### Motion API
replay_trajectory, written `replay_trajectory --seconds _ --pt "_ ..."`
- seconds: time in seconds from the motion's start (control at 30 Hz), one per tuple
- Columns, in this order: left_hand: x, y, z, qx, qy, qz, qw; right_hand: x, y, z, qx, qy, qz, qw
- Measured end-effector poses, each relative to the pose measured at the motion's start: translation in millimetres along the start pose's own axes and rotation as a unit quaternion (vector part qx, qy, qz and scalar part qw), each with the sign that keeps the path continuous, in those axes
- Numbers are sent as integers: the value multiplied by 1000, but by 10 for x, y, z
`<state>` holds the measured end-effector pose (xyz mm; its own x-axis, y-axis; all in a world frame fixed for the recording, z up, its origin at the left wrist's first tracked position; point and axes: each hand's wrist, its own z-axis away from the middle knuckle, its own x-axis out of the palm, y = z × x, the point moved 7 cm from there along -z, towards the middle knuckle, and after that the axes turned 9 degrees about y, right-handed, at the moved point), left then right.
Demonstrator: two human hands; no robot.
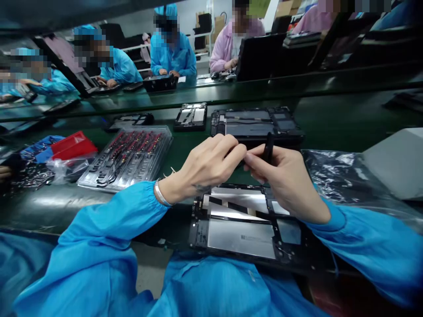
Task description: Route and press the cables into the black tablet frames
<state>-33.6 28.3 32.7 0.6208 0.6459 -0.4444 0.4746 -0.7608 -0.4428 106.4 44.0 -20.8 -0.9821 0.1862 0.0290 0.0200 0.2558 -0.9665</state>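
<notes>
My left hand (211, 160) is closed in a pinch, and its fingertips meet those of my right hand. Whatever it pinches is too small or hidden to make out. My right hand (287, 176) is closed around a slim black tool (269, 147), whose upper end sticks up between thumb and forefinger; its tip is hidden. Below both hands lies an opened tablet (241, 235) with silver battery cells and dark ribbon strips showing. The right forearm and hand cover part of its right side.
Further back rest a larger opened tablet (247, 123) and a smaller opened device (191, 115). To the left are clear plastic trays (132, 154) of small parts and a red bin (74, 145). Plastic film (343, 176) lies right. Several co-workers sit across the bench.
</notes>
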Motion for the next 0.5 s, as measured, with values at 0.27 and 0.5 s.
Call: replay_trajectory --seconds 0.27,0.5 --pt "17 24 11 -7 -8 -25 1000 6 -82 43 -55 6 37 998" --pt "-155 92 -82 -25 -39 -31 998 -33 -226 185 -125 -5 131 983"
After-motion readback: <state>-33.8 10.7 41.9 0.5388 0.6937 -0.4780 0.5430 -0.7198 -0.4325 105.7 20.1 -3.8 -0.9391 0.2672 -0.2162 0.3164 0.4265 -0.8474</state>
